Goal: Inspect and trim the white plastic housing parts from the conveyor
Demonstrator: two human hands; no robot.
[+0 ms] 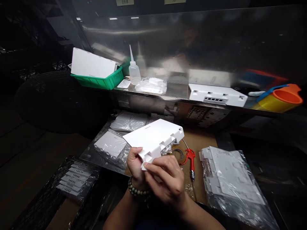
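Note:
A white plastic housing panel (153, 135) with square notches along its bent edge is held up over the workbench. My left hand (136, 166), wearing a bead bracelet, grips its near left corner between thumb and fingers. At the same corner, the fingers of my right hand (168, 179) are closed against the near edge; whether they also pinch something small is hidden. Behind my right hand, a red air blow gun (191, 158) lies on brown cardboard (199, 172) beside a roll of tape (178, 154).
Bagged white panels lie left (111, 143) and right (230, 175); more stand in a black crate (74, 179) lower left. The metal shelf (176, 91) holds a green bin (100, 81), a squeeze bottle (134, 72), another white panel (216, 94) and a yellow-orange cup (280, 99).

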